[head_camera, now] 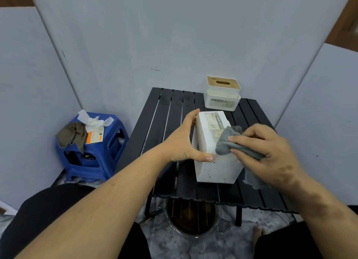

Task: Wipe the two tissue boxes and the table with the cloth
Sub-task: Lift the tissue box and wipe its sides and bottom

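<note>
Our left hand (186, 140) grips the speckled white plastic tissue box (215, 161), our right hand (271, 152) pinching the grey cloth (226, 142); hard rubbing could topple it.

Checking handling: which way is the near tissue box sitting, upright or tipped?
Tipped on its side. The near tissue box shows its label on top; the left hand steadies it.

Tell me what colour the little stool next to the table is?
The plastic stool is blue, seen clearly in the head view.
</note>
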